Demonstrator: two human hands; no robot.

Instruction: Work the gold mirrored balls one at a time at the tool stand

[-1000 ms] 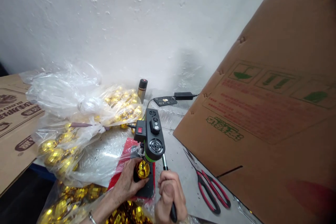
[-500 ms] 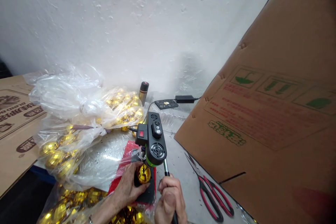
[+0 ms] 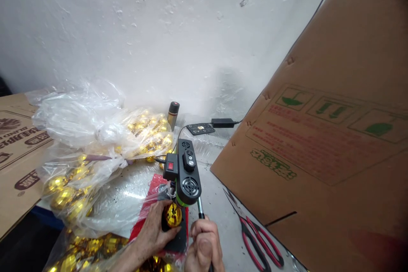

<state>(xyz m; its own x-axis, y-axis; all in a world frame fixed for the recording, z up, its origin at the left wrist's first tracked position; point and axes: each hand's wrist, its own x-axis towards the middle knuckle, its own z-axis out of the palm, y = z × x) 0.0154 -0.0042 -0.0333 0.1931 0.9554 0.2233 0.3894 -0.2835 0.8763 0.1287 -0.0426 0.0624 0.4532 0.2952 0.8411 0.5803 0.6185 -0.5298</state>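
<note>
My left hand [image 3: 154, 227] steadies a small gold mirrored ball [image 3: 174, 216], thumb on the near side and fingers behind it. The ball rests on the black base [image 3: 180, 242] of a small bench drill press [image 3: 188, 168], directly beneath its head. Whether a bit touches the ball is hidden. My right hand [image 3: 205, 242] is wrapped round the lever handle [image 3: 200, 209] at the machine's right side. A red sheet [image 3: 140, 223] lies under the base. More gold balls [image 3: 95, 244] in clear plastic lie by my left forearm.
Knotted plastic bags [image 3: 79, 110] of gold balls fill the left, over a flattened carton [image 3: 19, 148]. A large cardboard box [image 3: 318, 187] leans on the right, with red-handled scissors [image 3: 255, 238] beside it. Behind the press stand a spray can [image 3: 173, 114] and a power adapter [image 3: 222, 123].
The whole view has shifted slightly. My left hand stays at the ball and my right hand keeps its hold on the lever handle.
</note>
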